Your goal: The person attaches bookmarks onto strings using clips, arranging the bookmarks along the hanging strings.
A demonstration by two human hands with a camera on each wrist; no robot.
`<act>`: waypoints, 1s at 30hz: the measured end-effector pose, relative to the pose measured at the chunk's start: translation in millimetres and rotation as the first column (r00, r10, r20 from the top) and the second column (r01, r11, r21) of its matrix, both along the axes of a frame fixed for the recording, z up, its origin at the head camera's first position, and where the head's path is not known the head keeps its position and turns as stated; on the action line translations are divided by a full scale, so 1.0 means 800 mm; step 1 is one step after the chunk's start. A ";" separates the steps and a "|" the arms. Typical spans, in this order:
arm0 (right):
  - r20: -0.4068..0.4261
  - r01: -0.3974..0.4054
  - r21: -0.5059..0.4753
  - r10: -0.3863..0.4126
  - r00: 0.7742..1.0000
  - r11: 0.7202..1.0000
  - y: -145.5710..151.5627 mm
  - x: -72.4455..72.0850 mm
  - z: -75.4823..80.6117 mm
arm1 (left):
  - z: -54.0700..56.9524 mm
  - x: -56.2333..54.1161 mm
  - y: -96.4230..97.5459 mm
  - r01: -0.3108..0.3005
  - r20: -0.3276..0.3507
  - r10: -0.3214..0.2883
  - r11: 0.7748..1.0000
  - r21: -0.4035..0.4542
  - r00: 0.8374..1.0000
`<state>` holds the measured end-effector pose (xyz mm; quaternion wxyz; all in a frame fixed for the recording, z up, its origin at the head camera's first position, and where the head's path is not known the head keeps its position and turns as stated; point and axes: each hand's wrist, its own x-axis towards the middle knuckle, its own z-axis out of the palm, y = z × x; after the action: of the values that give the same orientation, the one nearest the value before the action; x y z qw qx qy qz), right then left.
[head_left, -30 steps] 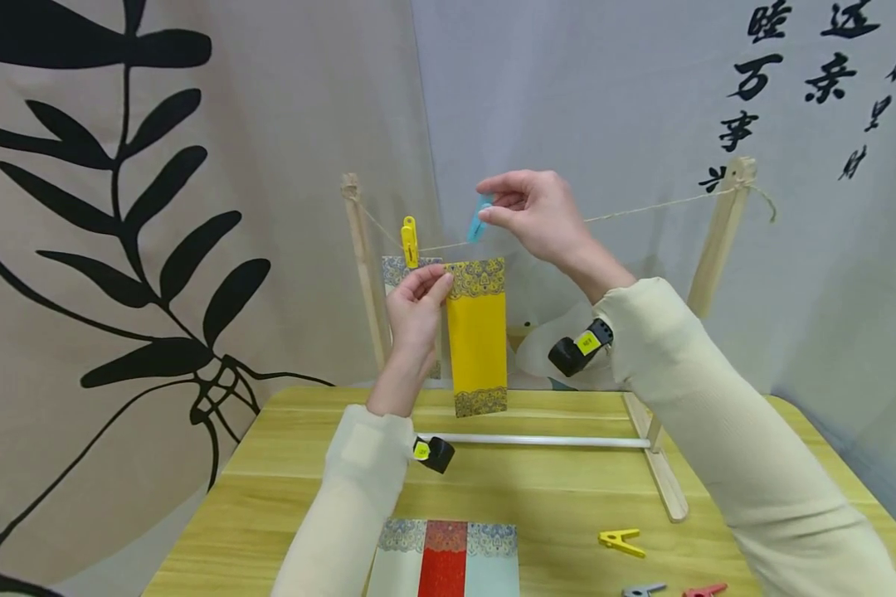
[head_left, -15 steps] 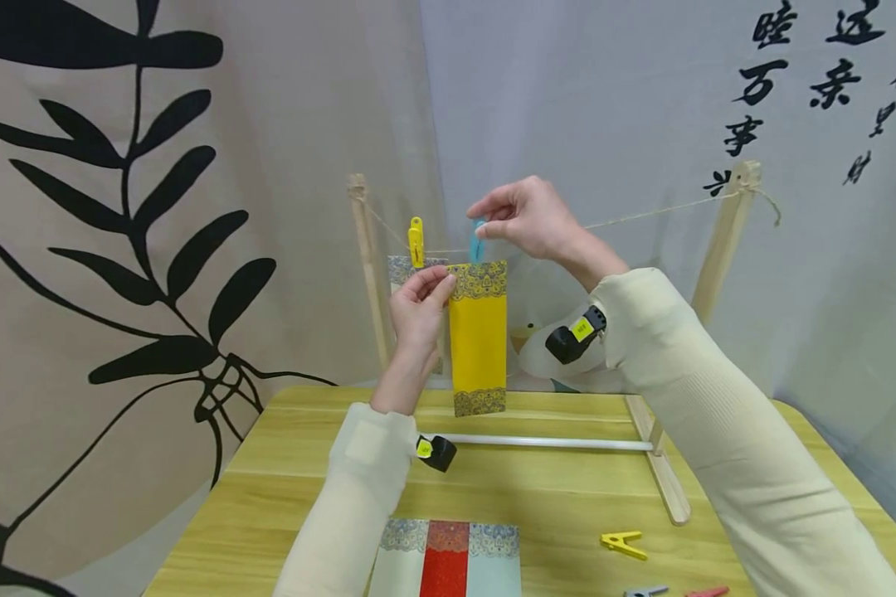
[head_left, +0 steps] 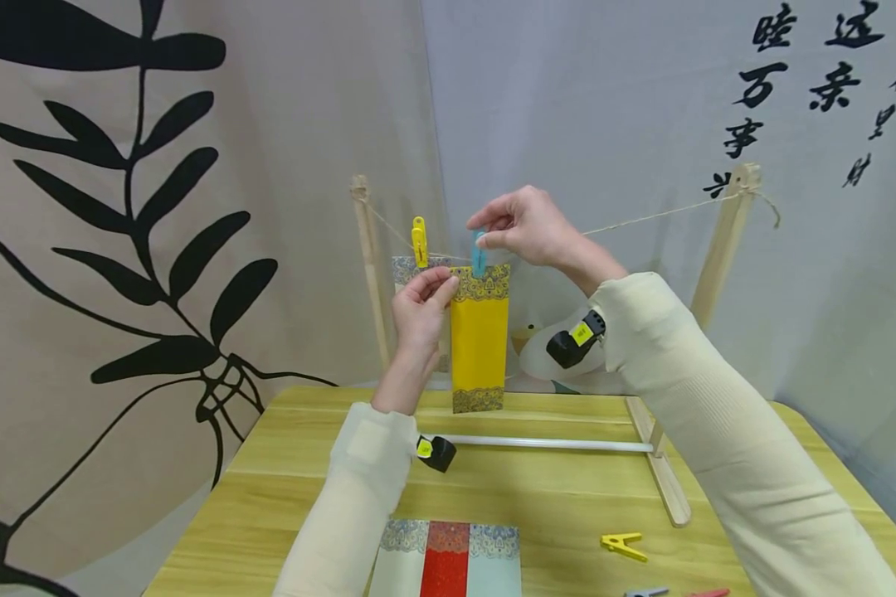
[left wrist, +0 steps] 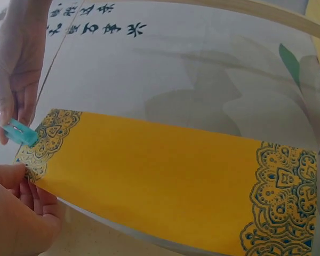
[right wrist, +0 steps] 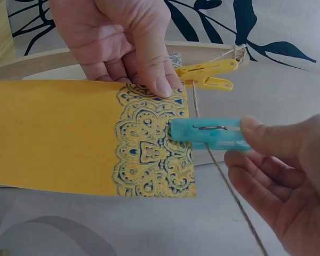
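A yellow card with patterned bands at its top and bottom hangs upright at the twine line. My left hand pinches its upper left corner between thumb and fingers. Above the card's top edge my right hand pinches a blue clothespin. In the right wrist view the clothespin overlaps the middle of the card's patterned edge, with the twine passing at it. Left of it, a yellow clothespin clips a pale patterned card to the line, partly hidden behind my left hand.
Wooden posts carry the twine, with a white rod low between them. On the table lie white and red cards, a loose yellow clothespin, and grey and red clothespins at the bottom edge.
My right hand has lowered the blue clothespin from above the card onto its top edge. My left hand keeps its pinch on the yellow card, nearly unmoved.
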<state>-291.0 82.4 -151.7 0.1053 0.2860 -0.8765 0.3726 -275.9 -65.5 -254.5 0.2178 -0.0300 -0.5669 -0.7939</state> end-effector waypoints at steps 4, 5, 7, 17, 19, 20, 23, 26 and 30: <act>0.004 -0.006 0.009 0.006 1.000 1.000 0.000 0.001 0.000 | 0.000 0.000 0.000 0.004 0.005 -0.004 1.000 0.012 1.000; 0.006 -0.007 0.010 0.007 1.000 1.000 0.000 0.001 0.000 | 0.001 0.000 0.000 0.005 0.004 -0.005 1.000 0.016 1.000; 0.016 -0.009 0.010 0.009 1.000 1.000 0.000 0.001 0.000 | 0.001 0.000 0.000 0.003 0.005 -0.003 1.000 0.024 1.000; -0.002 -0.018 0.002 0.018 1.000 1.000 0.001 0.003 0.000 | 0.002 -0.001 -0.001 -0.005 0.008 0.004 0.999 0.040 1.000; -0.014 -0.011 0.002 0.011 1.000 1.000 0.001 0.002 -0.001 | 0.002 -0.001 -0.002 -0.007 0.005 0.007 0.999 0.042 1.000; -0.018 -0.006 0.000 0.006 1.000 1.000 0.001 0.002 -0.002 | 0.003 -0.001 -0.002 -0.009 0.003 0.009 0.999 0.042 1.000; -0.009 0.000 -0.009 0.000 1.000 1.000 0.002 0.002 -0.002 | 0.003 -0.001 -0.002 -0.011 0.000 0.011 0.999 0.045 1.000; 0.010 -0.005 -0.018 0.005 1.000 1.000 0.003 0.003 -0.004 | 0.002 0.001 -0.002 -0.008 0.002 0.008 0.999 0.048 1.000; -0.018 -0.017 -0.049 0.016 1.000 0.999 0.006 0.006 -0.008 | -0.001 0.002 -0.005 -0.002 0.011 0.002 0.999 0.047 1.000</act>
<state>-286.0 87.6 -157.9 0.1169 0.2938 -0.8638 0.3924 -274.3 -69.9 -255.3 0.2160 -0.0198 -0.5494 -0.8069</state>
